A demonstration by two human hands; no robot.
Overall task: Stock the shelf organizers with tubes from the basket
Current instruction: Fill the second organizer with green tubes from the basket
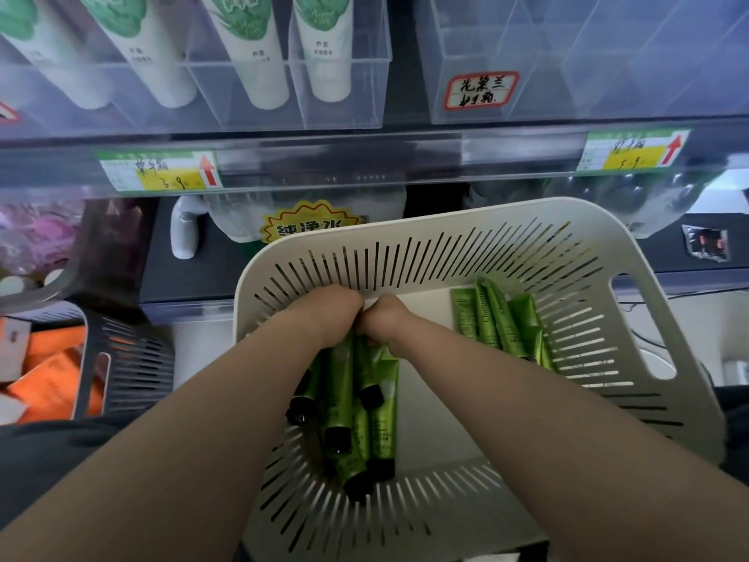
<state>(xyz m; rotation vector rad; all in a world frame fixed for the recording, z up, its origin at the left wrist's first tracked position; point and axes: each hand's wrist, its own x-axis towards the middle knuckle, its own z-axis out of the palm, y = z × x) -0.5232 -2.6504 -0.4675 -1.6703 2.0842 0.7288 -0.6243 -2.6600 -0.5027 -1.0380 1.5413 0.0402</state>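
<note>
A white slotted basket [539, 221] sits below the shelf. Inside it, my left hand [324, 314] and my right hand [385, 320] meet, both curled round the crimped ends of a bunch of green tubes [344, 383] with black caps that hang toward me. Several more green tubes [502, 318] lie loose at the basket's right side. Above, a clear shelf organizer [567, 75] with a red-bordered handwritten label stands with nothing in its compartments. To its left, another clear organizer [340, 95] holds white-and-green tubes [324, 46].
A shelf rail with price tags [162, 172] runs across the middle. A dark slotted basket [129, 358] with orange packs stands at lower left. A white hook [184, 233] and a yellow starburst sign [308, 225] sit behind the basket.
</note>
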